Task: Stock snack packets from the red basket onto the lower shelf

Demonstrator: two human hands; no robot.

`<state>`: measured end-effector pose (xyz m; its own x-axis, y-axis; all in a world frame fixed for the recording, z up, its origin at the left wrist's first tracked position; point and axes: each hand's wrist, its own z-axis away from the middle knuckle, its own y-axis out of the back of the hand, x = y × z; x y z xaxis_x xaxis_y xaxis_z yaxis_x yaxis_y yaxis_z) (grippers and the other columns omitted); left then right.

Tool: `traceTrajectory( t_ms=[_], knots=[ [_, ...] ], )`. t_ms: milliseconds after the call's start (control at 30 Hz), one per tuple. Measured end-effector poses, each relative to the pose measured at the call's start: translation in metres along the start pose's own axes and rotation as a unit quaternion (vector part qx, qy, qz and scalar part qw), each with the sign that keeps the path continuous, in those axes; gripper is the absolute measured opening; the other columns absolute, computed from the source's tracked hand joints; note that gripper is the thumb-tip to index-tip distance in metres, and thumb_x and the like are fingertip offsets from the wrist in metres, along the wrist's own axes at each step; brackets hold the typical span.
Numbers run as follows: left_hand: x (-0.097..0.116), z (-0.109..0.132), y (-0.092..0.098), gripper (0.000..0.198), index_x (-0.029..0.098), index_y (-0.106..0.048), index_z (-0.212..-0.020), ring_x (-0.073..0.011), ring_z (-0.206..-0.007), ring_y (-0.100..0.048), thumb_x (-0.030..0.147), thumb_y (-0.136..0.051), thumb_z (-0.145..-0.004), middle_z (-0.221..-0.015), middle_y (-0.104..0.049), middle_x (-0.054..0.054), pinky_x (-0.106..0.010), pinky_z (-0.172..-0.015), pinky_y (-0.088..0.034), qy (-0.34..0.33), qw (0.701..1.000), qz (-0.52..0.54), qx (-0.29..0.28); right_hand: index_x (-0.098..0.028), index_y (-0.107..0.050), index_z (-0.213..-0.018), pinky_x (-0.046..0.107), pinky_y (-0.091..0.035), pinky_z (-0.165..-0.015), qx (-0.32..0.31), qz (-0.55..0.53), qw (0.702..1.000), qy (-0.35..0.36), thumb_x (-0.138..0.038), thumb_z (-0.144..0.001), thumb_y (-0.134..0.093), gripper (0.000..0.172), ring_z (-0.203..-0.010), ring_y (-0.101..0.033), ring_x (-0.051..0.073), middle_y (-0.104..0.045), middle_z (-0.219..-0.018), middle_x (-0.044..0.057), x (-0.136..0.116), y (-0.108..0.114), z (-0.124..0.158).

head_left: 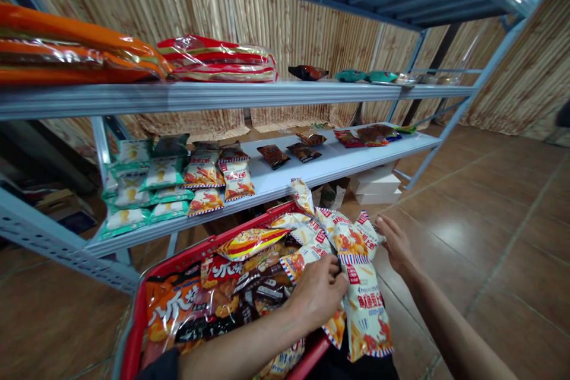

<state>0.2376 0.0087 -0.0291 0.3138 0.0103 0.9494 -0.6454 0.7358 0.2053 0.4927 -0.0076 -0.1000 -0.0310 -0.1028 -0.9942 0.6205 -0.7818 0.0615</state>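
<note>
The left hand (pixel 317 294) clenches the top of a white-and-red snack bag (pixel 366 314) at six o'clock, over a red basket (pixel 139 326) (heaped with other bags), while the right hand (pixel 396 243) pinches a second snack bag (pixel 351 237) at its corner

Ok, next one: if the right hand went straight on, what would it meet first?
The right hand would likely meet the red-and-white snack bag first, right at its fingertips; depth is unclear.

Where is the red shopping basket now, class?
In the head view, the red shopping basket sits bottom centre, in front of the lower metal shelf, with the person's left hand over its snack bags.
</note>
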Motion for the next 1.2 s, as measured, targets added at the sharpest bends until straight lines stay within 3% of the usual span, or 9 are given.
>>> traceTrajectory(
  t_ms=[133,300,400,567,767,900,1000,1200],
  knots=[
    [-0.002,-0.014,-0.014,0.03,0.011,-0.053,-0.095,-0.0209,-0.072,-0.066,0.034,-0.047,-0.076,-0.09,-0.067,-0.015,-0.021,-0.04,-0.045,0.078,0.995,0.055,-0.008,-0.019,-0.06,-0.11,0.025,-0.048,-0.059,0.004,-0.047,0.999,-0.005,-0.048,-0.059,-0.07,0.06,-0.084,-0.062,0.02,-0.067,-0.1,0.008,0.001,-0.003,0.004],
    [-0.009,-0.026,-0.018,0.034,0.012,-0.055,-0.078,-0.018,-0.049,-0.063,0.044,-0.042,-0.079,-0.067,-0.068,-0.012,-0.018,-0.032,-0.033,0.074,0.996,-0.044,-0.008,-0.017,-0.061,-0.109,0.024,-0.045,-0.055,-0.017,-0.029,0.999,-0.005,-0.048,-0.058,-0.071,0.061,-0.082,-0.062,0.021,-0.066,-0.105,0.01,0.002,-0.005,0.004],
    [-0.01,-0.03,-0.02,0.035,0.012,-0.055,-0.076,-0.0201,-0.05,-0.064,0.043,-0.04,-0.08,-0.067,-0.068,-0.014,-0.019,-0.032,-0.035,0.086,0.995,-0.054,-0.022,-0.017,-0.061,-0.109,0.023,-0.044,-0.055,-0.022,-0.031,0.999,-0.009,-0.047,-0.058,-0.071,0.06,-0.078,-0.061,0.019,-0.066,-0.104,0.01,0.003,-0.006,0.005],
    [-0.012,-0.034,-0.023,0.03,0.011,-0.057,-0.077,-0.0194,-0.051,-0.065,0.035,-0.039,-0.082,-0.065,-0.067,-0.012,-0.017,-0.034,-0.032,0.057,0.994,-0.089,0.007,-0.016,-0.062,-0.108,0.024,-0.044,-0.053,-0.016,-0.03,0.999,-0.024,-0.048,-0.058,-0.07,0.06,-0.068,-0.059,0.016,-0.068,-0.094,0.008,0.008,-0.005,0.005],
    [-0.008,-0.03,-0.016,0.025,0.015,-0.057,-0.074,-0.0172,-0.047,-0.063,0.029,-0.038,-0.078,-0.061,-0.066,-0.006,-0.019,-0.037,-0.033,0.043,0.995,-0.089,0.015,-0.015,-0.062,-0.109,0.025,-0.045,-0.053,-0.009,-0.028,0.999,-0.02,-0.047,-0.058,-0.07,0.06,-0.071,-0.061,0.018,-0.068,-0.095,0.009,0.009,-0.004,0.004],
    [-0.001,-0.021,-0.008,0.023,0.017,-0.057,-0.066,-0.0161,-0.044,-0.06,0.027,-0.038,-0.075,-0.05,-0.059,-0.001,-0.021,-0.038,-0.034,0.01,0.995,-0.082,0.056,-0.017,-0.064,-0.103,0.024,-0.046,-0.052,-0.011,-0.05,0.998,-0.026,-0.045,-0.058,-0.07,0.054,-0.071,-0.061,0.018,-0.069,-0.092,0.007,0.008,-0.006,0.005],
    [0.001,-0.018,-0.002,0.021,0.018,-0.056,-0.06,-0.0145,-0.044,-0.055,0.026,-0.041,-0.072,-0.045,-0.054,0.001,-0.021,-0.041,-0.033,0.023,0.993,-0.075,0.087,-0.018,-0.065,-0.099,0.024,-0.046,-0.051,-0.009,-0.05,0.998,-0.025,-0.045,-0.058,-0.07,0.049,-0.069,-0.061,0.018,-0.07,-0.088,0.006,0.008,-0.007,0.003],
    [0.004,-0.004,0.016,0.017,0.016,-0.052,-0.055,-0.0108,-0.051,-0.049,0.025,-0.049,-0.068,-0.052,-0.054,0.002,-0.02,-0.049,-0.033,0.027,0.988,0.082,0.126,-0.016,-0.066,-0.099,0.025,-0.046,-0.054,0.004,-0.035,0.999,-0.001,-0.047,-0.059,-0.069,0.05,-0.076,-0.062,0.02,-0.069,-0.092,0.008,0.01,-0.003,-0.002]
  ],
)
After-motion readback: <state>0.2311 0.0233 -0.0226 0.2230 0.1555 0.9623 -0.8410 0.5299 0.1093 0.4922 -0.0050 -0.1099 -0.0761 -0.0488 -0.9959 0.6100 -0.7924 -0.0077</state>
